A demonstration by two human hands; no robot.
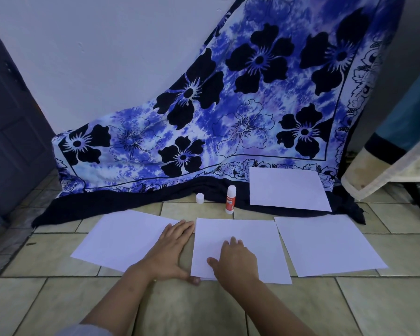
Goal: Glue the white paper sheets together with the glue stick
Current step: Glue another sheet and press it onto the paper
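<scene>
Several white paper sheets lie on the tiled floor. The middle sheet (257, 238) is under my right hand (235, 260), which presses flat on its near left part with fingers spread. My left hand (170, 251) lies flat along that sheet's left edge, its fingers over the right edge of the left sheet (121, 238) and its thumb at the middle sheet's near corner. Another sheet (330, 243) lies to the right, and a further one (286, 187) rests on the cloth behind. The glue stick (230, 199) stands upright and uncapped behind the middle sheet, its white cap (200, 198) to its left.
A blue flowered cloth (228, 105) hangs down the wall and spreads onto the floor behind the sheets. A dark door (7, 122) is at the left. A table edge with a pale cover (385, 173) juts in at the right, with a dark leg beneath it.
</scene>
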